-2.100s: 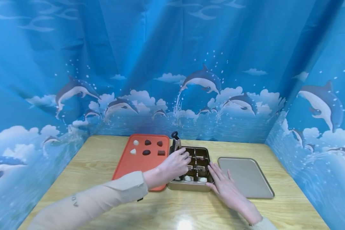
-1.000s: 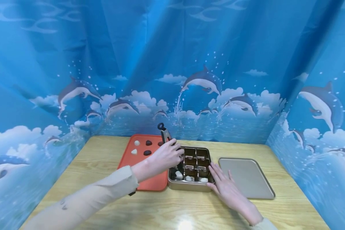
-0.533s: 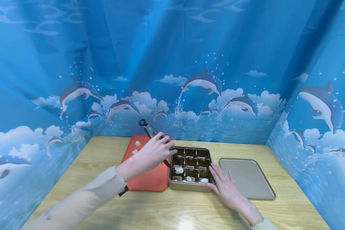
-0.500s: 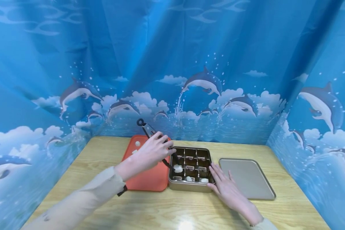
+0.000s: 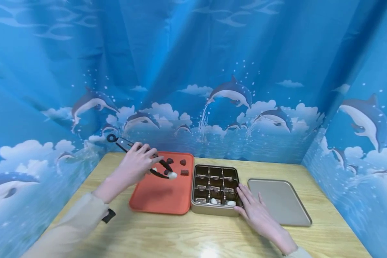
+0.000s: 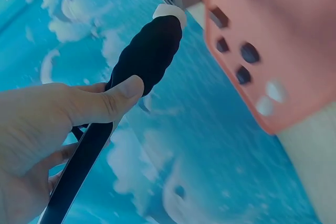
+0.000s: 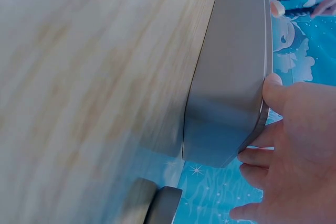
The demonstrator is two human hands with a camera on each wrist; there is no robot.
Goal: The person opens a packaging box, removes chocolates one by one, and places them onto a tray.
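Note:
My left hand [image 5: 136, 164] grips a pair of black and silver tongs [image 6: 149, 59] over the red tray [image 5: 161, 197]. A white chocolate [image 5: 172, 175] is pinched between the tong tips, raised above the tray. Several dark chocolates [image 5: 184, 172] and two white chocolates [image 6: 275, 91] lie on that tray, partly hidden by the tongs in the head view. Just right of it stands a bronze tin box [image 5: 214, 210] with a divided insert. Two white pieces [image 5: 231, 203] sit in its near row. My right hand [image 5: 253, 211] rests with extended fingers against the box's right rim.
A flat bronze lid [image 5: 278, 204] lies on the wooden table [image 5: 180, 233] to the right of the box, beside my right hand. Blue dolphin-print curtain [image 5: 187, 89] hangs behind the table and along both sides.
My left hand and the tongs have moved left, carrying the white chocolate out of the box's near left compartment to above the tray. My right hand has stayed on the rim.

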